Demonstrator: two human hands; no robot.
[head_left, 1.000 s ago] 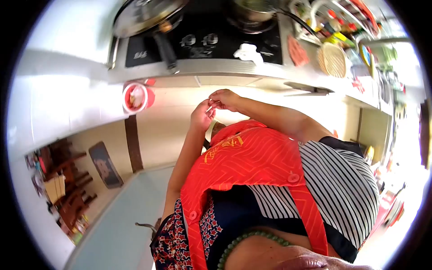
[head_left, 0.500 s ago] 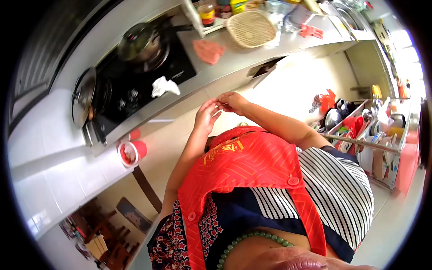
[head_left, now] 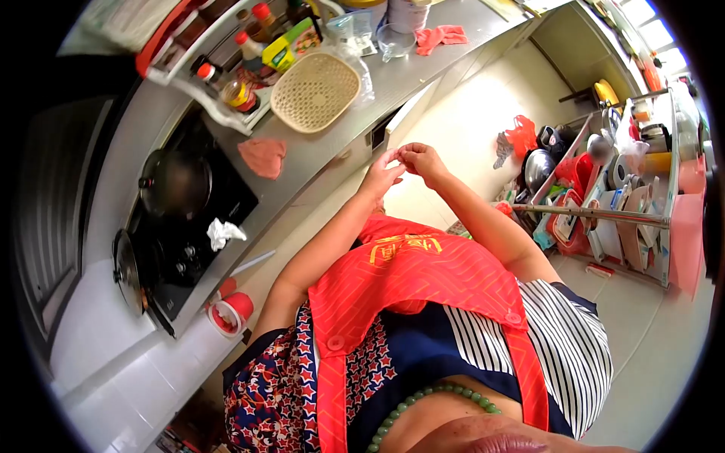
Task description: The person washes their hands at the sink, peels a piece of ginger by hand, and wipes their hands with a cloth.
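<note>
In front of the red apron (head_left: 408, 260), my two hands meet at their fingertips. My left hand (head_left: 382, 175) is closed, its fingers bent toward the other hand. My right hand (head_left: 423, 161) is closed too, with curled fingers pinched against the left fingertips. Anything between them is hidden or too small to make out. Beyond the hands, along the counter, are a beige woven basket (head_left: 316, 92) and a folded pink cloth (head_left: 263, 157). To the left, a crumpled white tissue (head_left: 225, 234) lies at the edge of the black stove (head_left: 234, 198).
A dark pan (head_left: 176, 185) and a lid (head_left: 127, 268) sit on the stove. Bottles (head_left: 240, 97) fill a white rack. Pink gloves (head_left: 440, 38) lie farther along the counter. A red bucket (head_left: 231, 312) stands lower left; a crowded metal rack (head_left: 589, 211) stands right.
The view has swung left, so the counter, basket and stove sit farther left and the right-hand rack shows more fully. My hands stay together at the fingertips, a little farther right in view.
</note>
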